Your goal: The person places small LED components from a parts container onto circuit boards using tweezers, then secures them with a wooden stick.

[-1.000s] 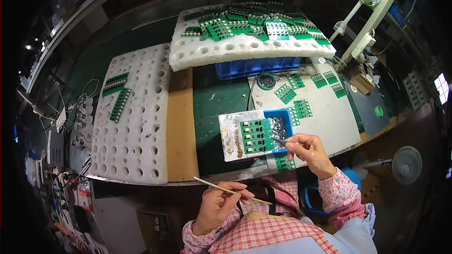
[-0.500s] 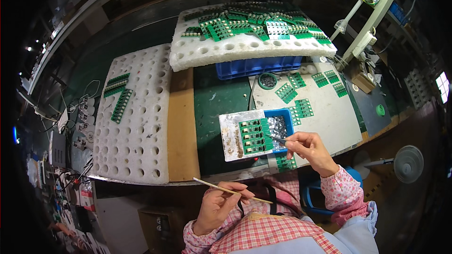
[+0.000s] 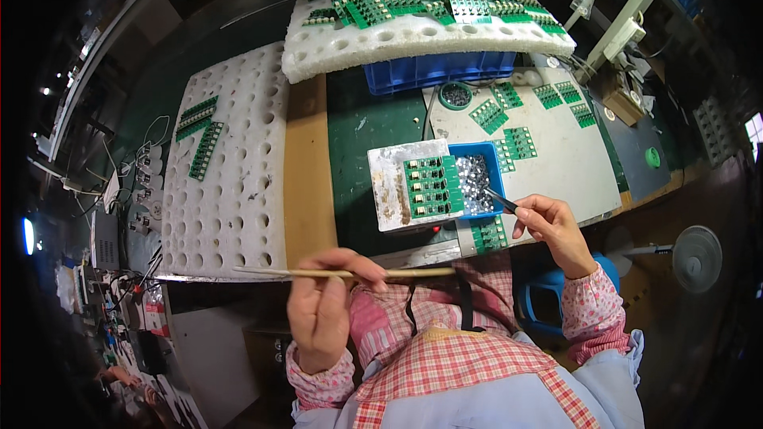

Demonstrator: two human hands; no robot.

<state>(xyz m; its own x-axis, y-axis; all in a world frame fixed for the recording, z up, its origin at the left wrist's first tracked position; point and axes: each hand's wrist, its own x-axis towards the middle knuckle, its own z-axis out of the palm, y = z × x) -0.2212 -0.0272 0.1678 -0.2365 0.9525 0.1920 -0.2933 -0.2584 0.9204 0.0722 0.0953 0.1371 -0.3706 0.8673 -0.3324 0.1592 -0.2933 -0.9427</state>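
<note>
My left hand (image 3: 319, 310) is closed around a thin wooden stick (image 3: 420, 273) with a pale tip, held level in front of the table's near edge. In my right hand (image 3: 554, 232) is a pair of dark tweezers (image 3: 501, 200), its tips at the small shiny metal parts (image 3: 474, 178) inside a blue bin (image 3: 494, 160). Left of those parts, a green circuit board (image 3: 433, 188) with rows of black and white components lies on a stained white block (image 3: 388, 195). Whether the tweezers grip a part is too small to tell.
Heaped circuit boards cover a raised foam slab (image 3: 358, 59) above a blue crate (image 3: 441, 71). Another holed foam sheet (image 3: 238, 167) carries a few boards at left. A round green dish (image 3: 455, 95) and more boards lie on the pale sheet (image 3: 560, 167). A fan (image 3: 696, 259) stands at right.
My right hand has moved the tweezers from the board on the block to the bin's metal parts. My left hand has shifted left and up with the stick. The view has tilted.
</note>
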